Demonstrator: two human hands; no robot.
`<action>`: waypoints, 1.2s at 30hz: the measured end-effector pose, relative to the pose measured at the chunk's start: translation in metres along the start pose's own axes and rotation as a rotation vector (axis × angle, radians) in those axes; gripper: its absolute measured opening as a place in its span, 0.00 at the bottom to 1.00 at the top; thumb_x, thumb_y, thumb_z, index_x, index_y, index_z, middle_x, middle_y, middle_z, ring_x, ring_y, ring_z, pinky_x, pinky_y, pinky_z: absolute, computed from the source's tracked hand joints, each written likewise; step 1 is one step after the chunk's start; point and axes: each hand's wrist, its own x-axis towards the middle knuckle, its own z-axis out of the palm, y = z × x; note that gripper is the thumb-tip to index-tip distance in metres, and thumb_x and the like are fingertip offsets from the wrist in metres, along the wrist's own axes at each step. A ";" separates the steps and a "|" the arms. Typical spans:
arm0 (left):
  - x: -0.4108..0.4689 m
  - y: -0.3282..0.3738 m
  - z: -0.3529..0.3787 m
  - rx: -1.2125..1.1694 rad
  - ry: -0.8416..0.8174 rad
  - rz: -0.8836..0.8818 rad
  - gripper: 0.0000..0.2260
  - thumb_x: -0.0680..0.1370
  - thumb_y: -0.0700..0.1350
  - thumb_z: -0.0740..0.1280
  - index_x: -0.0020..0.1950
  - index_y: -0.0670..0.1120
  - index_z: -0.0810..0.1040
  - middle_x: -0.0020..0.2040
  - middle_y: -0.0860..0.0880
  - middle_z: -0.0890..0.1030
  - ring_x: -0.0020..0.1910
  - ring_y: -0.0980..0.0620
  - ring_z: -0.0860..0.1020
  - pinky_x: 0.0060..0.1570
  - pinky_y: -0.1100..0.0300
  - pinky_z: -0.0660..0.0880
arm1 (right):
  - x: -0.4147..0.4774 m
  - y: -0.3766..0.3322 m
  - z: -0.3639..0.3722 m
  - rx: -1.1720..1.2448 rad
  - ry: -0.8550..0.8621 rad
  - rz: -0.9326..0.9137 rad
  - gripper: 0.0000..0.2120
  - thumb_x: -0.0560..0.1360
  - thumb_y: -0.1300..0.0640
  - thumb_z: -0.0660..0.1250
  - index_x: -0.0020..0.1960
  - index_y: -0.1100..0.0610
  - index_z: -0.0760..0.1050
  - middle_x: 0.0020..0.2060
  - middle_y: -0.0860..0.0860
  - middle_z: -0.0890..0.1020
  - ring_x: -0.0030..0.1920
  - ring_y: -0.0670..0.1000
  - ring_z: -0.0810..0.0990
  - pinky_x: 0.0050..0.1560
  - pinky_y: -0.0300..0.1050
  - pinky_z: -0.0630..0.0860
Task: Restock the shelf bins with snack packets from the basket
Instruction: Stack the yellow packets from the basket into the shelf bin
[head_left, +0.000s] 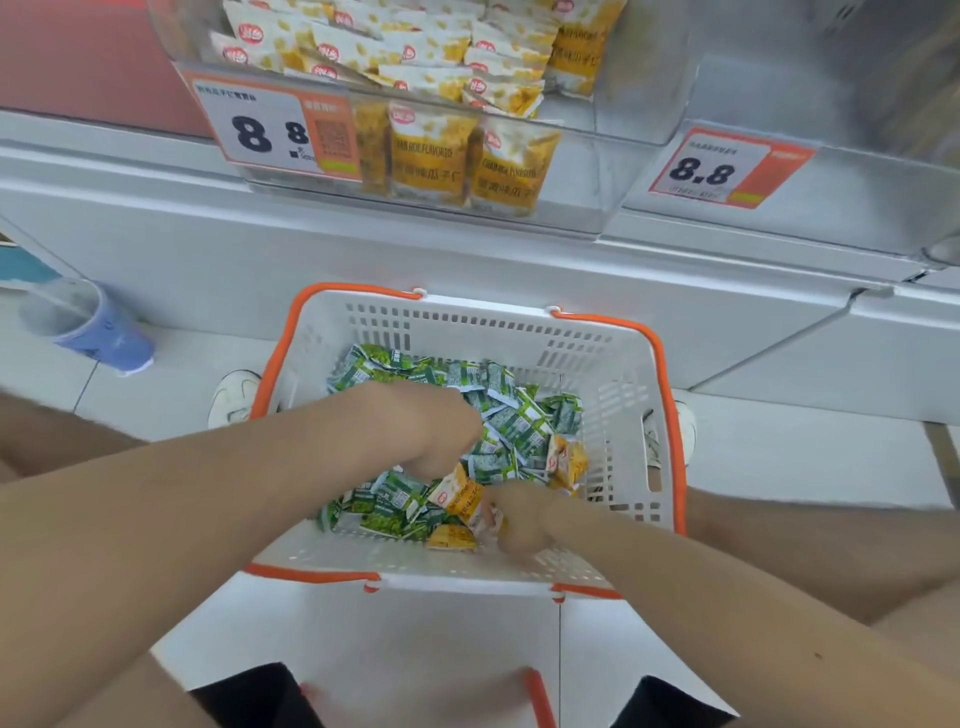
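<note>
Basket: a white plastic basket with orange handles sits on the floor tiles between the person's shoes, below the shelf front.
Snack packets: a loose heap of green packets covers most of the basket floor. A few yellow packets lie among them toward the basket's right and near sides.
Left grip: the left grip is plunged knuckles-up into the middle of the basket. Its fingers are buried in the green heap, so I cannot tell whether they hold anything.
Right grip: the right grip is at the basket's near side, with its fingers curled and pinching a yellow packet just above the heap.
Shelf bin: the clear shelf bin above and beyond the basket already holds a good pile of the same yellow packets. An 8.8 price tag is on its front.
Second bin: the second bin, above the basket and to the right, is blurred. I can make out no packets in it.
Progress: the job looks well short of done. By the look of it the yellow bin has been fed, while nearly all the green stock and the last few yellow ones are in the basket.
Nearby: a blue cup stands on the floor to the left of the basket.
</note>
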 end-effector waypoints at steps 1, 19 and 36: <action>-0.001 -0.001 -0.002 -0.027 0.042 -0.031 0.09 0.83 0.36 0.59 0.58 0.42 0.77 0.41 0.48 0.73 0.34 0.49 0.69 0.32 0.55 0.65 | -0.004 0.001 -0.007 0.015 0.041 -0.023 0.11 0.77 0.61 0.66 0.57 0.51 0.72 0.47 0.49 0.76 0.47 0.55 0.79 0.45 0.53 0.78; -0.123 -0.047 -0.107 -1.167 0.722 0.122 0.12 0.81 0.51 0.72 0.55 0.43 0.83 0.47 0.41 0.86 0.42 0.50 0.86 0.48 0.51 0.85 | -0.174 -0.088 -0.205 0.608 0.924 -0.516 0.18 0.73 0.47 0.73 0.55 0.45 0.66 0.39 0.57 0.84 0.36 0.60 0.79 0.38 0.60 0.77; -0.107 -0.047 -0.146 -2.023 0.982 0.047 0.05 0.82 0.40 0.70 0.56 0.45 0.78 0.51 0.45 0.88 0.42 0.51 0.86 0.48 0.55 0.80 | -0.192 -0.096 -0.283 1.144 0.980 -0.519 0.15 0.79 0.64 0.71 0.65 0.61 0.79 0.50 0.55 0.88 0.52 0.53 0.87 0.55 0.49 0.82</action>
